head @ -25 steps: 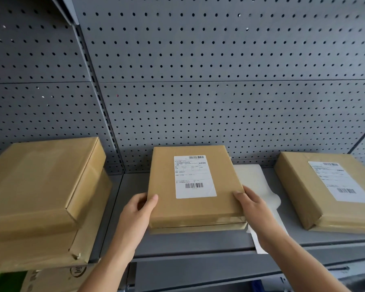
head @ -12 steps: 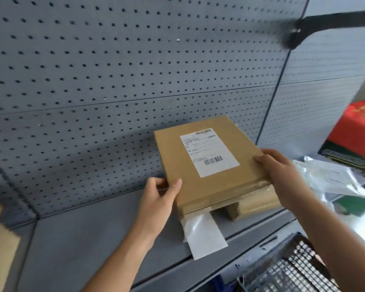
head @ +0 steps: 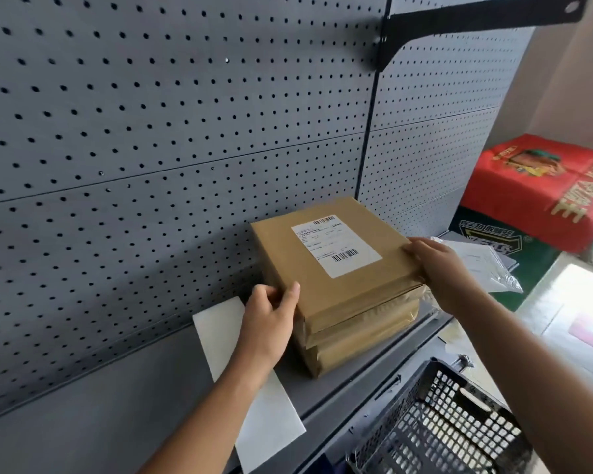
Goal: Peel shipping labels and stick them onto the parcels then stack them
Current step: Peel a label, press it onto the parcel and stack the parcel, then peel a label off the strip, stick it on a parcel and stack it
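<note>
On the grey shelf (head: 117, 405), right of centre, the labelled parcel (head: 281, 258) was held atop the lower parcels (head: 363, 340), gripped at either side by the curled left hand (head: 271, 319) and right hand (head: 439, 268); if released askew, it could be slid off the front edge.

parcels: two, brown, stacked at centre: top parcel (head: 308, 268) on lower parcel (head: 353, 350). shipping label (head: 336, 246): one, on the top parcel. hands: two, left hand (head: 271, 319) at 8 o'clock of the stack, right hand (head: 439, 268) at 3 o'clock. white backing sheet (head: 216, 333): one, 7 o'clock. black basket (head: 442, 429): one, 5 o'clock. cartons: two at 2 o'clock, red carton (head: 541, 186) over green carton (head: 486, 248). black bracket (head: 476, 18): one, 1 o'clock. clear sleeves (head: 486, 265) at 3 o'clock: count unreadable.
</note>
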Demonstrator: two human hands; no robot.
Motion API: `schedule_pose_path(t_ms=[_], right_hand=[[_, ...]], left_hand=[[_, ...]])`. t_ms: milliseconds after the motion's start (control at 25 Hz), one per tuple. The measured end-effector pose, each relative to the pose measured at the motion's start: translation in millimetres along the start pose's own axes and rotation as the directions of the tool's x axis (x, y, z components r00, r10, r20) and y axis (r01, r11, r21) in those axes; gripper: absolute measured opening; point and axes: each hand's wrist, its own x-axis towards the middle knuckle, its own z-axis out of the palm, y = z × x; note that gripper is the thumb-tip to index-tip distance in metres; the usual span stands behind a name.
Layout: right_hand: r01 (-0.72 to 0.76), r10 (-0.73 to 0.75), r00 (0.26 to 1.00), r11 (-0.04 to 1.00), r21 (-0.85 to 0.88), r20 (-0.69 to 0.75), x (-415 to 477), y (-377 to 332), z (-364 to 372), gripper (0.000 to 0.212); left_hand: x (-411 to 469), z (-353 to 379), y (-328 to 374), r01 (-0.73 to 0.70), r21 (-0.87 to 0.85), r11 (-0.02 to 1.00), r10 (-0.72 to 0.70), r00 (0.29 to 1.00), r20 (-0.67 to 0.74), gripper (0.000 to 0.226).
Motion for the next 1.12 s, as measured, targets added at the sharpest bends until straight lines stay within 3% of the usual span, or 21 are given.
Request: schedule_pose_path(t_ms=[280, 400, 480, 640, 880, 1120], right_hand=[[-0.025, 0.026, 0.999, 0.998, -0.054, 0.023, 21.7, 28.3, -4.4, 0.015], [0.074, -0.074, 0.997, 0.961, -0.266, 0.013, 19.8, 20.3, -7.1, 0.029], [0.202, -0.236, 0.972, 0.864, -0.461, -0.016, 15.8, 10.1, -4.5, 0.04], [0.383, -0.45, 0.888, 0.607, -0.697, 0.096, -3.0, -18.5, 19.3, 0.037], [0.548, -0.552, 0.786, 0.411, -0.729, 0.279, -38.6, -53.9, 88.0, 0.035], [0.755, -0.649, 0.611, 0.305, -0.581, 0.453, -88.7, -80.6, 190.1, 0.035]], left_hand=[[21.7, 18.8, -20.9, 0.018, 0.1, 0.995, -0.021, 0.999, 0.033, 0.041], [29.4, 12.4, -24.0, -0.017, 0.179, 0.984, 0.011, 0.999, 0.035, 0.045], [33.8, 1.7, -25.8, -0.073, 0.301, 0.951, 0.086, 0.996, -0.028, 0.049], [32.7, -37.5, -13.4, -0.146, 0.579, 0.802, 0.268, 0.955, -0.13, 0.051], [11.6, -128.4, 5.6, -0.047, 0.765, 0.642, 0.37, 0.893, -0.256, 0.05], [-41.9, -241.0, 2.1, 0.164, 0.775, 0.611, 0.387, 0.792, -0.472, 0.048]])
